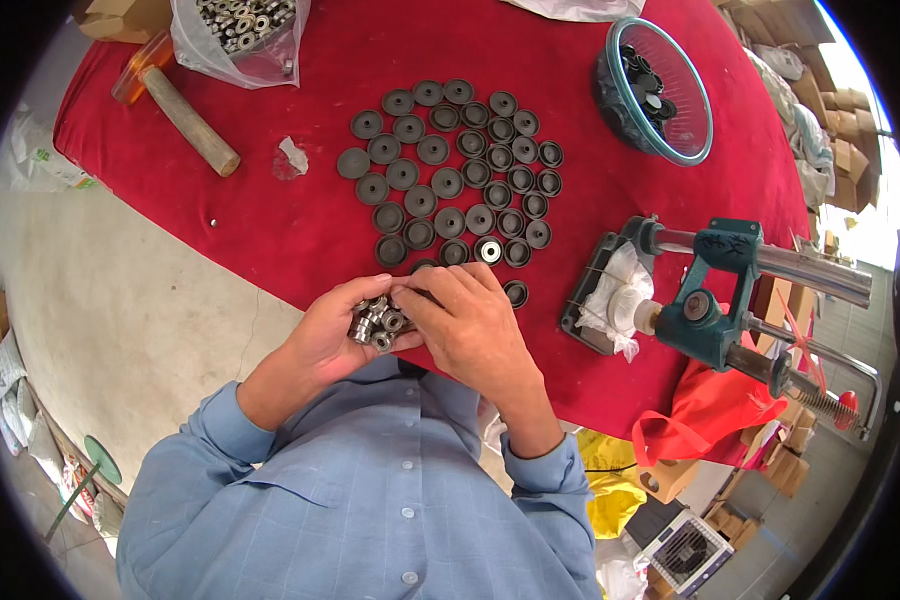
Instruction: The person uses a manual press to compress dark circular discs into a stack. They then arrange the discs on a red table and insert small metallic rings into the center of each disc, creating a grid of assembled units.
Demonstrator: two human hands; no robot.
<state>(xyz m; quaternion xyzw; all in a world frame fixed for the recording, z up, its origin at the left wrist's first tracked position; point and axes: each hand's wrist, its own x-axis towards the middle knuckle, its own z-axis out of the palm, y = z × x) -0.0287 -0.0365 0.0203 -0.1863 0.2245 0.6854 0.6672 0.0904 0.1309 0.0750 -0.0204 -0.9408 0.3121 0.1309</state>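
Note:
My left hand is cupped round several small shiny ball bearings at the table's near edge. Just beside it, my right hand bends its fingers over the pile, thumb and fingertips drawn together against the left hand's fingers. Whatever lies between those fingertips is hidden. Beyond both hands, many round black plastic caps are spread in loose rows on the red cloth. One cap in the nearest part of the group has a bearing seated in its middle. My right hand partly covers the nearest caps.
A green hand press stands to the right, white plastic wrapped about its base. Far right is a clear bowl of black parts. A mallet and a bag of bearings lie far left. A red bag hangs near right.

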